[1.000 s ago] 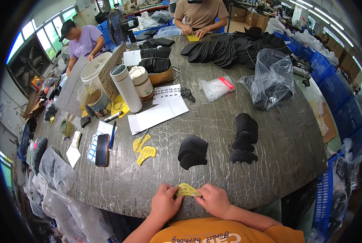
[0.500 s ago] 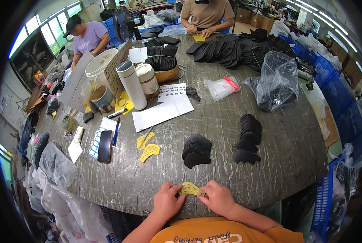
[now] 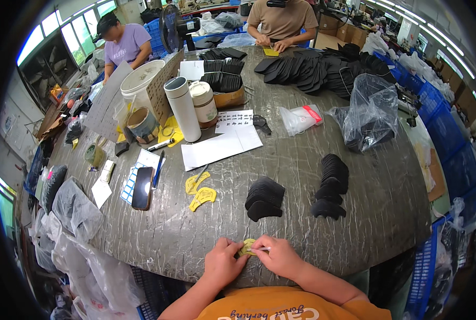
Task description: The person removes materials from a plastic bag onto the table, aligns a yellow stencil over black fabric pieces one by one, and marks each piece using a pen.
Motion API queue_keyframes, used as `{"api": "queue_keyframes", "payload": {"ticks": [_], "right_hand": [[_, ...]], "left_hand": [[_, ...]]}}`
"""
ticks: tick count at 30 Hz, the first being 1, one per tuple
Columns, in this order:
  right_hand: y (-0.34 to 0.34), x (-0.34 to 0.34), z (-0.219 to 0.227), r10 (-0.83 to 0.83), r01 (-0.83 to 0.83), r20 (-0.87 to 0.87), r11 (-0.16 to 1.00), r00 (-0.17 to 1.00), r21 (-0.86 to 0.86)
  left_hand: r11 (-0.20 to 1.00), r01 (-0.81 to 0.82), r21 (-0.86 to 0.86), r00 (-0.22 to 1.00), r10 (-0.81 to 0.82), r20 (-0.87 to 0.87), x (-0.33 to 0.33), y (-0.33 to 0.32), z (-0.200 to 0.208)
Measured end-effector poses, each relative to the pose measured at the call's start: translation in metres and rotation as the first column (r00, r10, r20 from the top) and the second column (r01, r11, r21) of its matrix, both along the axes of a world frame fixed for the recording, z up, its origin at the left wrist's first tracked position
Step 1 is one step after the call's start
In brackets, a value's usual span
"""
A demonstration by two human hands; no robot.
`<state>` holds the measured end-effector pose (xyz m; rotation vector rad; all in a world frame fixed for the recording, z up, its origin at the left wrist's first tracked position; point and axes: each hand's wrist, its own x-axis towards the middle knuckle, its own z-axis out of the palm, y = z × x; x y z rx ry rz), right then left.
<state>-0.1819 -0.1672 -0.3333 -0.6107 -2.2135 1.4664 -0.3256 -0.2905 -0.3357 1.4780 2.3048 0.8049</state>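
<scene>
While the left hand (image 3: 223, 262) firmly pinches a yellow curved piece (image 3: 247, 247), seemingly to steady it between the hands, the right hand (image 3: 280, 258) grips a slim pale stick (image 3: 264, 248); 2 black stacks (image 3: 265, 197) lie beyond.

The head camera is head-worn, the left unit of a side-by-side pair. It looks forward and down across the bench (image 3: 366, 224), upright and unmirrored. The fisheye lens gives a wide field; straight edges bow toward the dark rim. Nearest the lens, at six o'clock, are the wearer's orange shirt (image 3: 323, 304), left hand (image 3: 223, 262) and right hand (image 3: 278, 257). The bench occupies the middle distance. Beyond it lie windows (image 3: 70, 34) at ten o'clock, a co-worker (image 3: 283, 21) between twelve and one, and blue crates (image 3: 440, 120) toward three.
</scene>
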Motion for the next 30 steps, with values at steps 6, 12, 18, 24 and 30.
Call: {"api": "queue_keyframes", "payload": {"ticks": [6, 12, 18, 24, 30], "right_hand": [[-0.002, -0.003, 0.000, 0.012, -0.014, 0.034, 0.999, 0.999, 0.047], [-0.002, -0.002, -0.004, 0.021, -0.021, 0.005, 0.997, 1.000, 0.071], [0.001, 0.004, -0.002, -0.026, 0.026, 0.011, 0.999, 1.000, 0.030], [0.003, 0.010, -0.002, -0.055, 0.054, 0.050, 0.998, 0.997, 0.036], [0.002, 0.012, -0.005, -0.048, 0.046, 0.019, 0.994, 0.999, 0.096]], "left_hand": [[1.000, -0.006, 0.010, 1.000, 0.006, -0.013, 0.000, 0.000, -0.002], [1.000, -0.002, 0.011, 1.000, 0.002, -0.018, 0.000, 0.001, -0.003], [1.000, -0.005, -0.001, 1.000, 0.005, 0.009, -0.001, 0.000, -0.001], [1.000, -0.004, 0.003, 1.000, 0.004, -0.001, -0.001, 0.001, 0.000], [1.000, -0.006, 0.006, 1.000, 0.006, -0.003, 0.000, 0.002, 0.002]]}}
